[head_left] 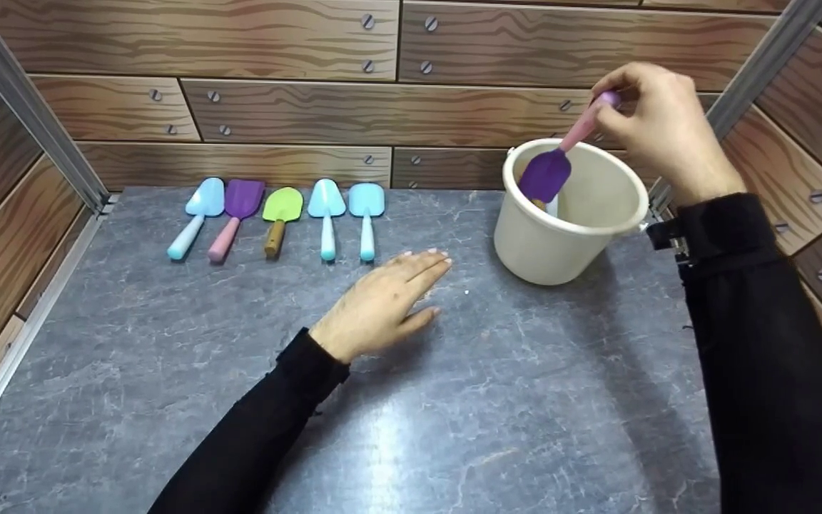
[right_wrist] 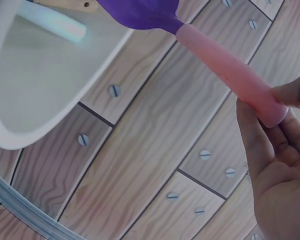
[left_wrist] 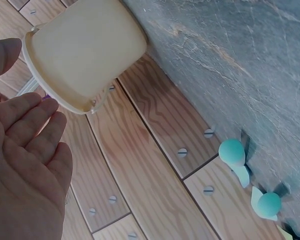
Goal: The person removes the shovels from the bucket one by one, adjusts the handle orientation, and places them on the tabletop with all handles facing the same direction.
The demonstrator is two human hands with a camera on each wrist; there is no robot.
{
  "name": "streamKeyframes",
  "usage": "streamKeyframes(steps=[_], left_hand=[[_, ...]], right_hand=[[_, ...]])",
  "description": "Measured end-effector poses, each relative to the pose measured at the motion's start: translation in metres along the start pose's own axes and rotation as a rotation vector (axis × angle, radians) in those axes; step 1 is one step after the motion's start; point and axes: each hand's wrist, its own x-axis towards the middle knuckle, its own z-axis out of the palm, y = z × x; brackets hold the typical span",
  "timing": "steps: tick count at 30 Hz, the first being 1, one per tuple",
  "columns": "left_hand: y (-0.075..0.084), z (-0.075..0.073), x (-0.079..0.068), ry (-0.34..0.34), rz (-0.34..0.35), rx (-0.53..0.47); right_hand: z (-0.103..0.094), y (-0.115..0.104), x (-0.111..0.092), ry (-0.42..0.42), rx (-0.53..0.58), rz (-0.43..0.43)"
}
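At two o'clock, the right hand (head_left: 657, 125) pinches a purple shovel (head_left: 548, 175) over a bucket (head_left: 546, 250); left hand (head_left: 384, 300), seven; five shovels (head_left: 282, 205), nine-thirty.

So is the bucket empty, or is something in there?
Not empty: the right wrist view shows a pale blue handle and a wooden handle inside the bucket.

Head view downward; close wrist views tilted, apparently sharing bucket (head_left: 546, 250).

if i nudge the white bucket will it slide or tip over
The bucket would probably slide at a low nudge, since it stands upright on a smooth-looking tabletop. A high shove might tip it, as it widens toward the top. It seems fairly stiff, judging by its even round shape.
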Motion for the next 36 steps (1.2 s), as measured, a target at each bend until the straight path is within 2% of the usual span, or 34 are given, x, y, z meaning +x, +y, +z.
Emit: streamKeyframes(steps=[5,6,8,14,24,32,36], left_hand=[[0.000,-0.001,0.002,0.001,-0.003,-0.004],[0.010,-0.012,0.002,-0.010,-0.016,0.004],[0.013,-0.015,0.004,-0.020,-0.025,0.017],[0.016,-0.019,0.004,-0.050,-0.048,0.045],[0.014,-0.019,0.002,-0.039,-0.044,0.025],[0.015,-0.023,0.001,-0.036,-0.061,0.046],[0.013,-0.024,0.000,-0.010,-0.060,0.056]], right_hand=[[-0.006,-0.007,0.000,0.130,0.008,-0.025],[-0.007,-0.009,0.000,0.153,0.019,-0.022],[-0.008,-0.012,-0.001,0.196,0.040,-0.019],[-0.008,-0.022,-0.003,0.288,0.081,-0.061],[0.002,-0.041,-0.012,0.315,0.102,-0.155],[0.020,-0.052,-0.027,0.307,0.112,-0.273],[0.031,-0.053,-0.034,0.309,0.127,-0.315]])
